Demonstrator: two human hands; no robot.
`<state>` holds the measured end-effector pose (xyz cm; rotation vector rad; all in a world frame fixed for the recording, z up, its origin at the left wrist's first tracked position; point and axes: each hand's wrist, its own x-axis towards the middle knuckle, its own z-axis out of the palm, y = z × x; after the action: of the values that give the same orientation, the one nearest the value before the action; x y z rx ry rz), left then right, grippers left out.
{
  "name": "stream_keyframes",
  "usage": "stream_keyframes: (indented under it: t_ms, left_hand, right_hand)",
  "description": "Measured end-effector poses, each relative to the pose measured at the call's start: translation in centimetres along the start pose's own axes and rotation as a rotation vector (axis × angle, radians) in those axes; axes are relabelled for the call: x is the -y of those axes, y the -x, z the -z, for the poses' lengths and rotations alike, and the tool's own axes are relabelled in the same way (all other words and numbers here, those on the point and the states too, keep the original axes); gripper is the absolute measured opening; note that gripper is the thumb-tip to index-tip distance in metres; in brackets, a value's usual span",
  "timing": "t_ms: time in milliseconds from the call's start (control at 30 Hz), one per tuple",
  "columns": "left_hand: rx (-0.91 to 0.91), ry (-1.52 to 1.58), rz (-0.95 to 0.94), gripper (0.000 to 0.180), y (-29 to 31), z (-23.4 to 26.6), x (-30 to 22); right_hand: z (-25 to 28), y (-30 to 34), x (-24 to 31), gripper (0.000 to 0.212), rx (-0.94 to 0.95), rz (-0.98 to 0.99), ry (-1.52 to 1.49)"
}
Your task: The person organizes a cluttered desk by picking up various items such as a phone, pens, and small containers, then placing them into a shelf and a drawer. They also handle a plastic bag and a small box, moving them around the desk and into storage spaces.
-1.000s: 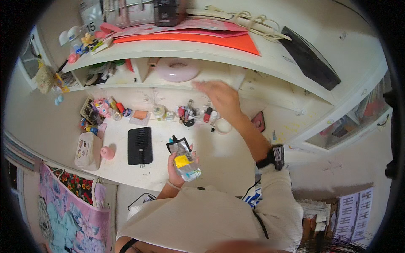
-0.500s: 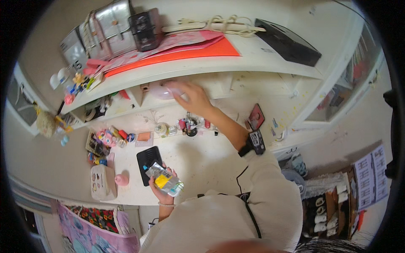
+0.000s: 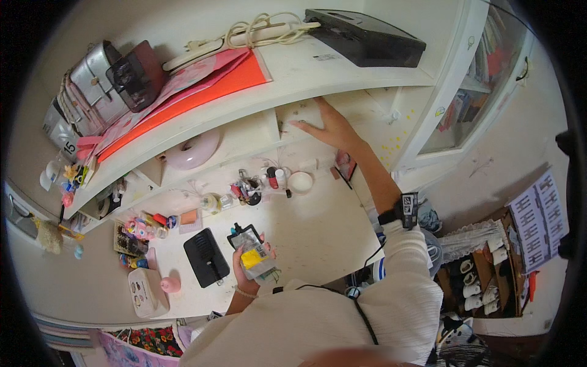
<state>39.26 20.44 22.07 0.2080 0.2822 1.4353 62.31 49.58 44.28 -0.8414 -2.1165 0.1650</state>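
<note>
My left hand (image 3: 246,278) is closed around a small bundle of flat packets (image 3: 252,260), grey and clear with a yellow patch and dark edging, held above the white desk (image 3: 324,235). What the lower packets contain I cannot make out. Farther up and to the right, my right hand (image 3: 335,129) reaches into the compartment (image 3: 299,113) under the long shelf. Its thumb is stretched apart from the fingers, and nothing shows in it. The fingertips are partly hidden by the shelf edge. Left of that hand, a pale pink rounded object (image 3: 194,150) lies in the neighbouring compartment.
On the desk lie a black flat case (image 3: 206,257), a small pink figure (image 3: 170,284), a white box (image 3: 145,292), a round white dish (image 3: 300,182) and several bottles. The shelf (image 3: 284,73) holds a silver bag (image 3: 98,85), a power strip and a black box (image 3: 367,40).
My right hand has moved right, from the pale pink object to the compartment beside it. My left hand still holds the packets, now turned differently. The whole view has shifted to the right.
</note>
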Motion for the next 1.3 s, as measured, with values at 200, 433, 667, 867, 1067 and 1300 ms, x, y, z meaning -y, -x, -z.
stream_keyframes:
  t_ms: [200,433,667,867,1067,1300]
  left_hand:
    - [-0.046,-0.003,0.030,0.067,-2.0,-0.4,1.2]
    - [-0.193,-0.006,-0.018,0.071,-1.7,-1.5,0.9]
    - [-0.152,-0.043,-0.006,0.066,-2.3,-1.7,1.4]
    - [-0.041,0.021,0.035,0.058,-6.0,-4.0,3.0]
    - [0.071,0.109,0.134,0.052,-9.3,-6.6,3.2]
    - [0.136,0.222,0.101,0.052,-18.3,-11.1,4.1]
  right_hand:
    - [-1.4,-3.4,-3.7,0.071,0.281,0.108,0.005]
    - [-6.0,-6.3,-4.1,0.036,0.363,0.177,0.075]
    - [-8.6,-7.8,-3.7,0.038,0.474,0.037,0.126]
    - [-7.0,-6.5,-3.2,0.041,0.331,-0.021,-0.109]
    - [-5.3,-4.5,-3.0,0.034,0.245,0.105,-0.255]
    - [-5.1,-4.2,-2.5,0.032,0.344,0.172,-0.239]
